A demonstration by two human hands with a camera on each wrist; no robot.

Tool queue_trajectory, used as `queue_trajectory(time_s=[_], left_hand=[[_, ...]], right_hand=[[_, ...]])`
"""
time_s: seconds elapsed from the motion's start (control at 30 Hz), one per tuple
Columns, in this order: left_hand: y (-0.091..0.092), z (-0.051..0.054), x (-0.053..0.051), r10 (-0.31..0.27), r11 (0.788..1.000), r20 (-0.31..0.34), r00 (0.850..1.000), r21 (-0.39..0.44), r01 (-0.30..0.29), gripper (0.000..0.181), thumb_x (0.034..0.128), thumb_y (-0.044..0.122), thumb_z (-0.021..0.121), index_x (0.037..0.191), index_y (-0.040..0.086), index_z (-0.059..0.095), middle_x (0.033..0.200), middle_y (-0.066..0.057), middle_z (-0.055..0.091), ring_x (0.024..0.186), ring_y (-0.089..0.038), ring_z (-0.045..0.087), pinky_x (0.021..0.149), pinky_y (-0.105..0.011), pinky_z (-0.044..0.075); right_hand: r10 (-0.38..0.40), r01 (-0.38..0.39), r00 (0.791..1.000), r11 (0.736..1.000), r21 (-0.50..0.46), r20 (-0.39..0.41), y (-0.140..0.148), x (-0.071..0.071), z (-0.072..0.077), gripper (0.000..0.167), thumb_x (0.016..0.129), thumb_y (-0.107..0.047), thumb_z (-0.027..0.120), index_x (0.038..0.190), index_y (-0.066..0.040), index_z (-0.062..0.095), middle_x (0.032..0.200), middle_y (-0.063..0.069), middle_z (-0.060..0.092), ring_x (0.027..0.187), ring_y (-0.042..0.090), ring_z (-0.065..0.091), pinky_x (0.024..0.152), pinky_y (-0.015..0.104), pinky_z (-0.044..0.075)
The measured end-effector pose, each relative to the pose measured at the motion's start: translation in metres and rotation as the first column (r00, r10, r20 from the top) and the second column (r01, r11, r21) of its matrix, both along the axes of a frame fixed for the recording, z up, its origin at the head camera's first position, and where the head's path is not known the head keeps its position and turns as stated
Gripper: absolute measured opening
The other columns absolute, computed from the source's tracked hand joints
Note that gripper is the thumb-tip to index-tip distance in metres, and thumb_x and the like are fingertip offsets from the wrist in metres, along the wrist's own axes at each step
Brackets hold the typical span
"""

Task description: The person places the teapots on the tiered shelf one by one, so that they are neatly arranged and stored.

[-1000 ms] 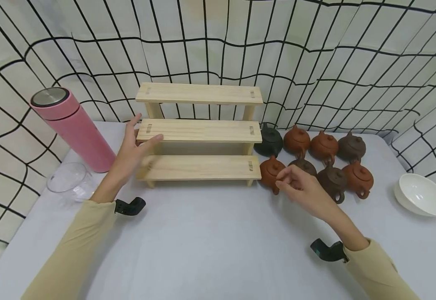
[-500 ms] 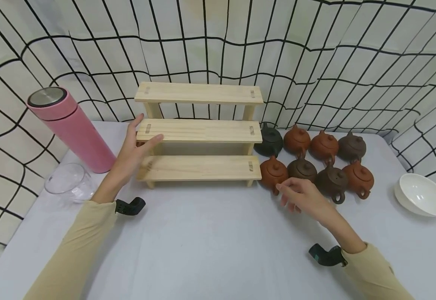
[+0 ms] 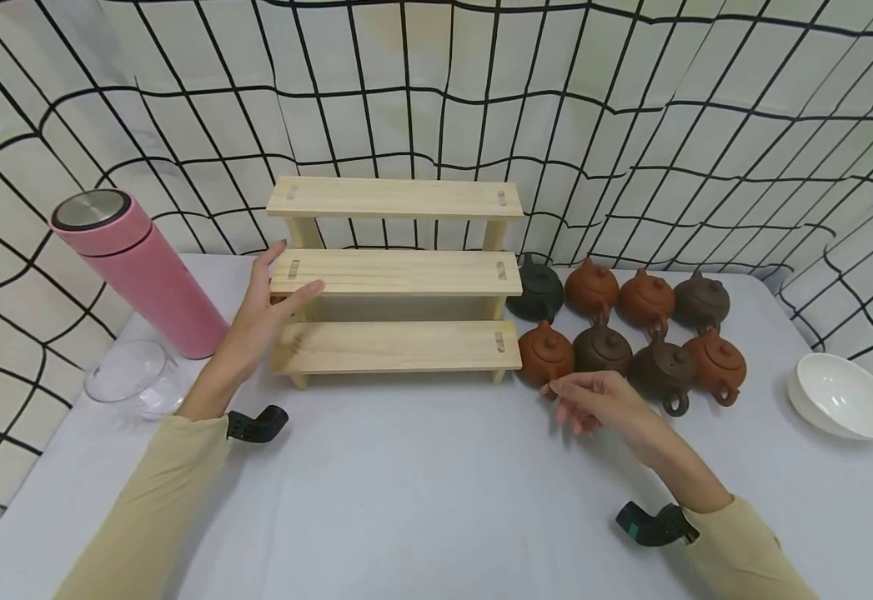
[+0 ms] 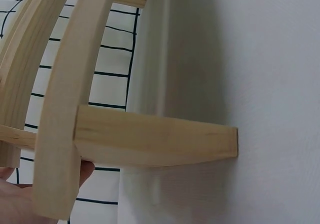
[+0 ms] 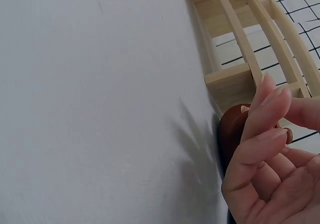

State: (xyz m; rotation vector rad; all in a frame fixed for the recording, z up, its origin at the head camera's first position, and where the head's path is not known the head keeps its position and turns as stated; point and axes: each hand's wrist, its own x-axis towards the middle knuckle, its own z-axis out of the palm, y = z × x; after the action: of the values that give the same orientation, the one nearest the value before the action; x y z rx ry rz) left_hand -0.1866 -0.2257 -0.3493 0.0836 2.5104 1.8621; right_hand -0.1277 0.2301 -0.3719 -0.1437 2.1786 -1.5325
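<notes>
A three-tier wooden display shelf (image 3: 398, 271) stands in the middle of the table. My left hand (image 3: 254, 321) grips the left end of its middle board, thumb on top; in the left wrist view part of that hand (image 4: 25, 204) shows behind the wood. To the right of the bottom tier sits a small reddish-brown clay teapot (image 3: 544, 350). My right hand (image 3: 604, 404) pinches its handle between thumb and forefinger, the other fingers loosely bent. In the right wrist view my fingers (image 5: 265, 149) hide much of the teapot (image 5: 232, 126).
Several more clay teapots (image 3: 646, 300) stand in two rows right of the shelf. A white bowl (image 3: 845, 396) is at the far right. On the left are a pink thermos (image 3: 151, 275) and a clear glass bowl (image 3: 136, 379). Black netting (image 3: 436, 96) encloses the back.
My right hand has shifted slightly down and left, its thumb and forefinger coming onto the reddish teapot's handle. The left hand keeps its grip on the shelf. The head view has tilted slightly.
</notes>
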Motion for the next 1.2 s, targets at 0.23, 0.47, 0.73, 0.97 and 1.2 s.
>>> queue_trajectory(time_s=[0.23,0.47,0.73,0.97,1.2], left_hand=[[0.0,-0.002,-0.003,-0.022,1.0,-0.017,1.0,0.018,0.023,0.091,0.1059,0.038,0.06,0.168,0.022,-0.006,0.16,-0.018,0.037,0.139,-0.023,0.038,0.115,-0.04,0.029],[0.0,-0.005,-0.003,-0.03,0.999,-0.002,1.0,0.027,0.03,0.091,0.1059,0.038,0.059,0.167,0.024,-0.007,0.158,-0.019,0.04,0.14,-0.023,0.038,0.118,-0.045,0.026],[0.001,-0.007,0.002,-0.024,0.999,0.005,1.0,0.041,0.023,0.091,0.106,0.039,0.06,0.168,0.025,-0.006,0.157,-0.02,0.04,0.138,-0.023,0.039,0.117,-0.045,0.027],[0.001,-0.006,0.0,-0.018,0.999,-0.011,1.0,0.031,0.019,0.09,0.106,0.038,0.06,0.168,0.023,-0.004,0.158,-0.019,0.04,0.136,-0.021,0.04,0.114,-0.039,0.029],[0.0,-0.004,0.003,-0.021,0.999,-0.016,1.0,0.028,0.021,0.09,0.1064,0.037,0.059,0.167,0.022,-0.005,0.154,-0.021,0.044,0.136,-0.021,0.042,0.116,-0.041,0.029]], right_hand=[[0.007,-0.006,1.0,0.998,-0.055,0.022,0.001,0.001,-0.003,0.038,0.11,-0.019,0.054,0.131,0.012,0.062,0.08,0.003,0.066,0.067,0.011,0.057,0.058,0.023,0.048],[0.028,-0.025,0.999,0.997,-0.068,0.044,0.001,0.0,-0.005,0.04,0.11,-0.02,0.053,0.133,0.012,0.061,0.081,0.004,0.068,0.067,0.01,0.059,0.06,0.024,0.05],[0.029,-0.021,0.995,0.996,-0.087,0.092,0.002,-0.002,-0.006,0.042,0.11,-0.023,0.052,0.132,0.013,0.06,0.083,0.006,0.071,0.068,0.011,0.062,0.063,0.025,0.052],[0.039,-0.02,0.992,0.989,-0.15,0.124,-0.002,-0.001,-0.009,0.046,0.112,-0.03,0.049,0.13,0.01,0.061,0.092,0.006,0.076,0.072,0.012,0.067,0.068,0.027,0.055],[0.035,-0.007,0.991,0.977,-0.215,0.126,-0.006,0.004,-0.013,0.041,0.113,-0.03,0.048,0.125,0.006,0.063,0.1,0.008,0.076,0.074,0.013,0.069,0.069,0.027,0.057]])
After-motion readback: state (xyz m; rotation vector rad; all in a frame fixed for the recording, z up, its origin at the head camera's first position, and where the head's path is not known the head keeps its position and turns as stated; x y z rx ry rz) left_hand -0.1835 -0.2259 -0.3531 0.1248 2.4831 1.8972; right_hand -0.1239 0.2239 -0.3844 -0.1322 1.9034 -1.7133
